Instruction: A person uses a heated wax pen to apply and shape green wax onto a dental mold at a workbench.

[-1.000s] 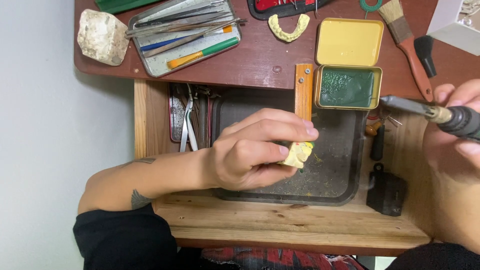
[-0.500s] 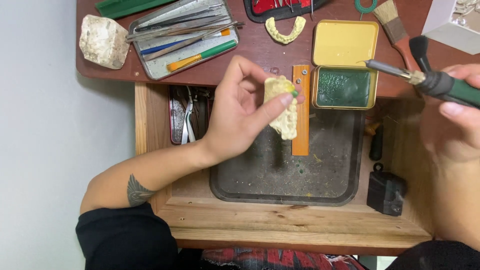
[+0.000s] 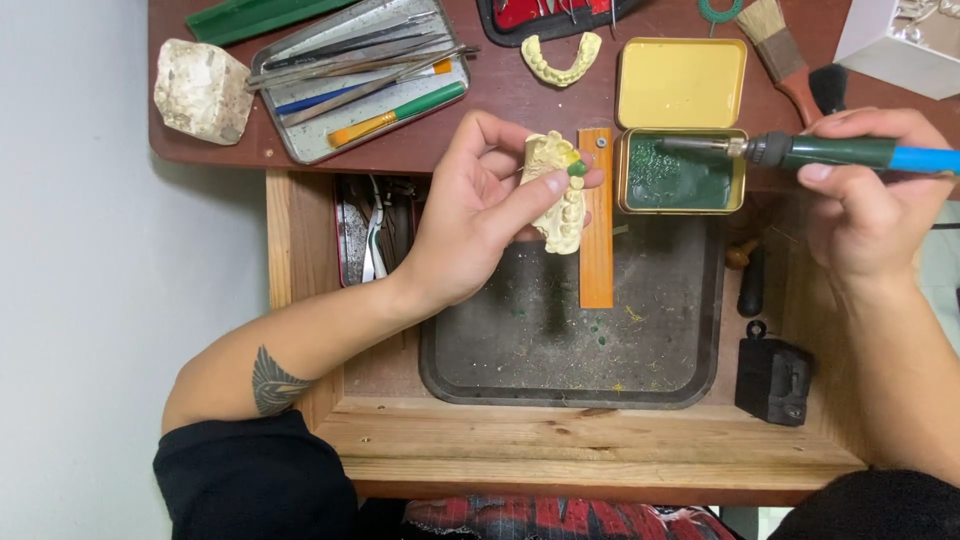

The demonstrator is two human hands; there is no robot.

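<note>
My left hand [image 3: 472, 225] holds a pale yellow dental cast [image 3: 556, 193] of a row of teeth, turned up toward me, with a dab of green wax [image 3: 577, 169] on one tooth. It hovers over an upright orange wooden strip [image 3: 596, 230] at the back of a dark tray [image 3: 570, 375]. My right hand [image 3: 865, 200] grips a green and blue heated wax tool [image 3: 830, 153]; its metal tip [image 3: 690, 146] reaches into an open yellow tin of green wax [image 3: 680, 178].
On the brown desktop lie a metal tray of instruments [image 3: 355, 75], a second loose dental cast [image 3: 560, 60], a white stone block [image 3: 200, 90], a brush [image 3: 785, 50] and a red case [image 3: 545, 12]. A small black box [image 3: 772, 380] stands in the wooden drawer at right.
My left hand lifted the cast from low over the tray up to the drawer's back edge and turned it face up. My right hand moved the tool's tip left, into the wax tin.
</note>
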